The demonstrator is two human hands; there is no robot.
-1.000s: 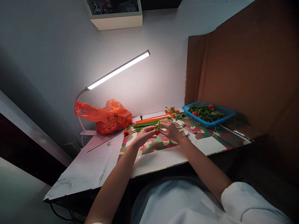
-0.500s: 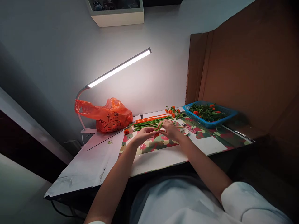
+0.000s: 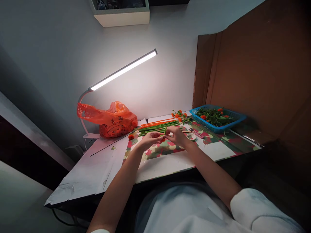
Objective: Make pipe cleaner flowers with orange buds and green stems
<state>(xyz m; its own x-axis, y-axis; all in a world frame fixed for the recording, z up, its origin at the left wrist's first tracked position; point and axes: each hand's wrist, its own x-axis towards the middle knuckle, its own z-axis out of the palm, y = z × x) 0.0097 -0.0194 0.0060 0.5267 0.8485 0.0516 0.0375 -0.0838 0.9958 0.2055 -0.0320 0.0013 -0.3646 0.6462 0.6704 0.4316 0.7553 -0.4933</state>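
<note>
My left hand [image 3: 152,139] is closed in a pinch on a small orange flower [image 3: 163,139], whose head is mostly hidden under the fingers. From it a short green stem [image 3: 165,130] sticks up, and the fingers of my right hand [image 3: 177,135] pinch at its base. The two hands almost touch, above a camouflage-patterned sheet [image 3: 159,151]. Just beyond them lies a row of long green sticks [image 3: 155,128], with thin orange sticks [image 3: 157,123] behind. A loose orange flower head [image 3: 131,137] rests left of my left hand.
By my right wrist are a roll of pale tape [image 3: 191,137] and a pink-handled tool [image 3: 198,134]. Several orange flowers [image 3: 177,115] lie at the back, near a blue basket [image 3: 220,129] of greenery. An orange plastic bag [image 3: 118,124] and a lit lamp [image 3: 125,69] stand left.
The green stem stands more upright between my hands. The fingers of my right hand have shifted slightly down and right, while my left hand stays nearly in place.
</note>
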